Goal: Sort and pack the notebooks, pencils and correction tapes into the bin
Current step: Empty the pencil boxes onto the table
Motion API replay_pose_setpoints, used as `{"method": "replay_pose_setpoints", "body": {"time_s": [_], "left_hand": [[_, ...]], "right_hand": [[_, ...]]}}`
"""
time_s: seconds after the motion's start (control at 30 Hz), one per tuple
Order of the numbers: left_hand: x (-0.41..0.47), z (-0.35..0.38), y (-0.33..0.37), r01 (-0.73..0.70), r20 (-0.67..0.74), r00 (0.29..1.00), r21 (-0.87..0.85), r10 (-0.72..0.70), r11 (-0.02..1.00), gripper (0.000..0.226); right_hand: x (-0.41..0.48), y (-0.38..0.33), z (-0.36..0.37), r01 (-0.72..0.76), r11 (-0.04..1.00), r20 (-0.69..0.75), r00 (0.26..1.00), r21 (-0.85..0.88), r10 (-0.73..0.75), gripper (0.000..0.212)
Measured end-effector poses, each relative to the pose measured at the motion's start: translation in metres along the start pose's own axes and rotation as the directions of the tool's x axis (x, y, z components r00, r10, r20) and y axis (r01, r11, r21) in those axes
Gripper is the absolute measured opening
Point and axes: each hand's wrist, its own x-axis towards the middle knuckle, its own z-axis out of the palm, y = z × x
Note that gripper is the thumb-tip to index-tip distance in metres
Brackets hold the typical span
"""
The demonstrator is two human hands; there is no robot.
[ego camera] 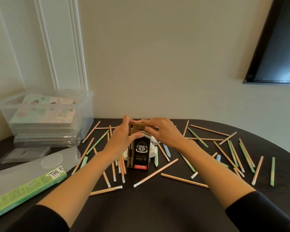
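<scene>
Pencils lie scattered over the dark table, fanning out to both sides of the fingers and nearer the person than them; most are plain wood with eraser ends, some pale green. Between the two hands stands a black-and-gold pen box, upright on the table (its print reads upside down from here). The left hand grips the box's upper part: the thumb presses its front face while the fingers curl over the top edge. The right hand holds the same top end, its fingertips bent onto the upper edge and the thumb against the side just below. Below the right fingers, partly hidden behind the box, sit white correction tapes; how many, I cannot tell. Well to the left of the left fingers stands the clear bin, with notebooks stacked flat inside it. Nearer than the bin, a green package lies along the table's left edge beside a round clear lid.
</scene>
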Motion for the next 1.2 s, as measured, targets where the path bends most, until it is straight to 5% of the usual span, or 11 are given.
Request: {"method": "replay_pose_setpoints", "body": {"time_s": [0.3,0.47,0.57,0.83,0.97,1.1,1.2], "left_hand": [[0.001,-0.001,-0.002,0.137,-0.005,0.990,-0.072,-0.138,0.988,0.057],[-0.008,0.001,-0.004,0.205,0.249,0.945,0.052,-0.211,0.977,0.051],[-0.010,0.004,0.001,0.226,0.252,0.943,0.003,-0.219,0.974,0.051],[0.018,-0.022,0.009,0.311,0.054,0.950,-0.105,-0.307,0.945,0.046],[0.023,-0.049,-0.001,0.212,0.001,0.977,0.102,-0.213,0.972,0.070],[0.033,-0.089,-0.014,0.242,-0.083,0.970,0.260,-0.228,0.935,0.081],[0.042,-0.120,-0.028,0.283,-0.039,0.958,0.300,-0.285,0.911,0.081]], "right_hand": [[-0.002,-0.011,0.003,-0.162,0.965,-0.047,0.984,0.206,0.175,0.030],[-0.007,-0.016,0.007,-0.238,0.915,-0.097,0.954,0.326,0.283,0.024],[-0.008,-0.019,0.005,-0.279,0.871,-0.100,0.933,0.404,0.345,0.021],[0.028,-0.022,-0.025,-0.293,0.581,-0.150,0.790,0.759,0.594,0.005],[0.058,-0.025,-0.019,-0.256,0.397,-0.117,0.696,0.881,0.709,0.009],[0.094,-0.036,-0.003,-0.255,0.261,0.016,0.742,0.931,0.671,0.017],[0.119,-0.042,0.011,-0.335,0.357,0.077,0.814,0.872,0.576,0.040]]}}
